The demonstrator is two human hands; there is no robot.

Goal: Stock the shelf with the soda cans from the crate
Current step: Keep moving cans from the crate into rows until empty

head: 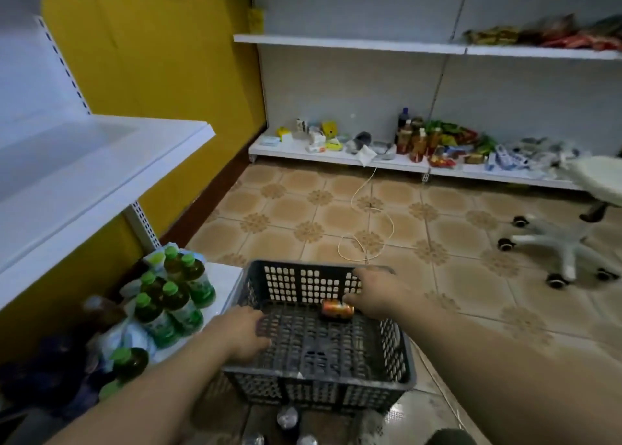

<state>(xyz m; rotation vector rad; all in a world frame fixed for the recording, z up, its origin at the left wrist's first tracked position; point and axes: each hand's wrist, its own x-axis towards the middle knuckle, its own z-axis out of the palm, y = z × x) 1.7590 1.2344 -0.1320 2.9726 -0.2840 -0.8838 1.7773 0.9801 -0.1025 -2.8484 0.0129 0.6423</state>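
Step in hand: picking up the one can (337, 310) visible in the crate (316, 377), to be placed on the shelf (101, 162).

Location: the can lies on its side on the crate floor, near the far wall and right of centre. The crate stands on the tiled floor, just beside the lower shelf holding green-capped bottles (175, 296).

Right hand (373, 293): inside the crate at the can's right end. The grip is apart, fingers loosely bent and not round the can. The nearest fingertip touches the can or stops just short of it; which cannot be determined.

Left hand (242, 333): lying over the crate's left rim, fingers curled down inside. The grip appears closed on the rim, steadying the crate.

Recommendation: wrap fingers and thumb round the can's middle, not its end, since a can on its side is likely to roll. Turn it upright during the lift. Keep the left hand on the rim until the can clears the wall.
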